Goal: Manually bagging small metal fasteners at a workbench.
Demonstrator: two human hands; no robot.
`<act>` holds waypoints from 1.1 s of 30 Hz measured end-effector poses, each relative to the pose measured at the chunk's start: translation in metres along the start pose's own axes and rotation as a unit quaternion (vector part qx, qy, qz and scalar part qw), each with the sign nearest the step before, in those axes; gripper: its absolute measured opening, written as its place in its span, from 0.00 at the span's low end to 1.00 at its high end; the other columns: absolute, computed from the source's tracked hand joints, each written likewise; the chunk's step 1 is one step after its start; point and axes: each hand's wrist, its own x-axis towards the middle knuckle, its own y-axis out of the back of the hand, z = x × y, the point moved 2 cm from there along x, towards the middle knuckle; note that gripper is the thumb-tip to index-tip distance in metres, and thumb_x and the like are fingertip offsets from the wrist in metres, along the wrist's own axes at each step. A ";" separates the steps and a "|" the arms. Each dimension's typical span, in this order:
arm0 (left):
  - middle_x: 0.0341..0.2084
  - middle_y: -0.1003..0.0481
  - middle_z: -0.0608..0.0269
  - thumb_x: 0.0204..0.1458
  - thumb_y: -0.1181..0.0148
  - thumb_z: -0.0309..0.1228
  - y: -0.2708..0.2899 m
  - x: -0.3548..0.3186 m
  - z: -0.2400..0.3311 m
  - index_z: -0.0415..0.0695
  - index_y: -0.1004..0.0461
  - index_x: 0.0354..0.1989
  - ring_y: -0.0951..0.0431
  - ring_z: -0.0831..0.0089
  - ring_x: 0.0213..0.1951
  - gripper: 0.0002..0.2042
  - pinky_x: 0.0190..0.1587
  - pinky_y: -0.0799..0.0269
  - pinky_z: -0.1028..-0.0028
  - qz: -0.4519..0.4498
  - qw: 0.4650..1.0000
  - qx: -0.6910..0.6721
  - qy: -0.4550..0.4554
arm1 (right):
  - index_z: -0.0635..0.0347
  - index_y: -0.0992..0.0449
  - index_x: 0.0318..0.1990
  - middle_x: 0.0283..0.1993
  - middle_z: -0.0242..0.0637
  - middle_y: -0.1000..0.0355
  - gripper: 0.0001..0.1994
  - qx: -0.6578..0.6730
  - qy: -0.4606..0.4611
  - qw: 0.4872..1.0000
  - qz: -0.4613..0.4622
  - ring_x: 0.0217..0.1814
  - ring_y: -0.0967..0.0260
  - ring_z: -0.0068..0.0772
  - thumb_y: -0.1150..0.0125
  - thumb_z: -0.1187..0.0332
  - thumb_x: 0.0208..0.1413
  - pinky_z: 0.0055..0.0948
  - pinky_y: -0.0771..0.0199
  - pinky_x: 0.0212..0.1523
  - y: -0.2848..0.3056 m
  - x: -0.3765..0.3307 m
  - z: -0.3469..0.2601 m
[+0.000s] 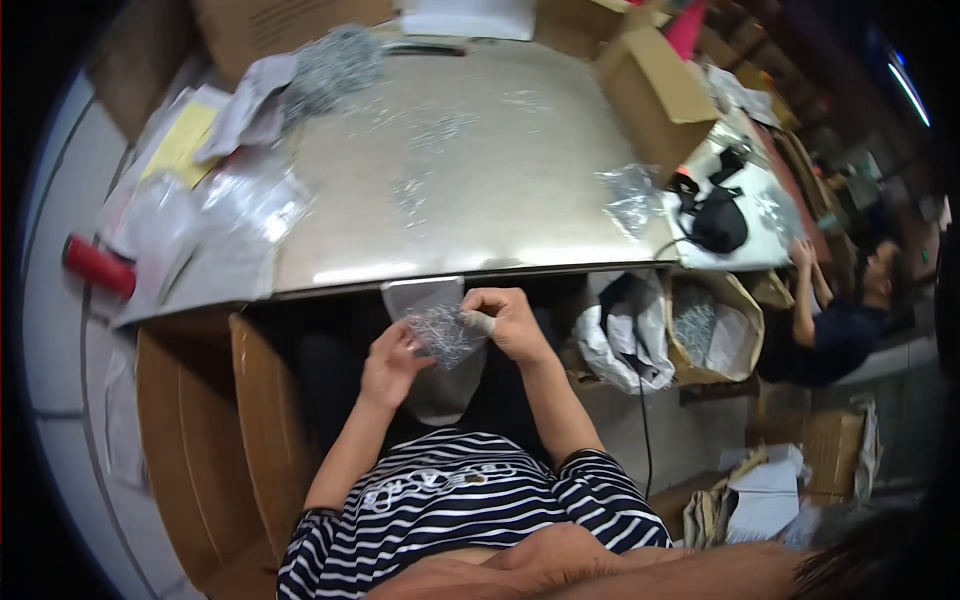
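Both hands, left (388,362) and right (507,322), were pinched shut on a small bag (443,333) of metal bits; loose pile (335,62) at 11 o'clock looked unbagged.

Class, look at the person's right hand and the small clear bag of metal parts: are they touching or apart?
Touching. The head view shows the right hand pinching the top edge of the clear bag, with the left hand on its lower left side.
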 end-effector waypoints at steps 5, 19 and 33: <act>0.48 0.26 0.51 0.64 0.55 0.39 0.007 -0.005 0.006 0.37 0.32 0.53 0.25 0.59 0.51 0.18 0.44 0.22 0.66 -0.016 0.999 0.002 0.040 | 0.66 0.23 0.29 0.27 0.34 0.27 0.03 -0.327 -0.010 0.922 0.205 0.28 0.31 0.25 0.37 0.75 0.49 0.26 0.32 0.32 0.122 0.012 0.008; 0.38 0.22 0.46 0.56 0.46 0.27 -0.014 0.015 0.044 0.31 0.27 0.43 0.19 0.60 0.40 0.12 0.42 0.23 0.69 0.048 0.953 0.299 -0.009 | 0.59 0.23 0.41 0.44 0.44 0.26 0.18 -0.652 0.090 0.679 0.325 0.51 0.30 0.46 0.46 0.82 0.40 0.38 0.29 0.49 0.256 0.124 -0.015; 0.29 0.21 0.49 0.49 0.48 0.15 -0.032 0.070 0.102 0.30 0.23 0.33 0.21 0.65 0.31 0.07 0.35 0.26 0.73 0.058 0.806 0.525 -0.269 | 0.40 0.48 0.71 0.75 0.30 0.54 0.27 -0.624 0.035 0.780 0.017 0.77 0.61 0.41 0.60 0.54 0.65 0.59 0.62 0.71 0.242 0.423 0.095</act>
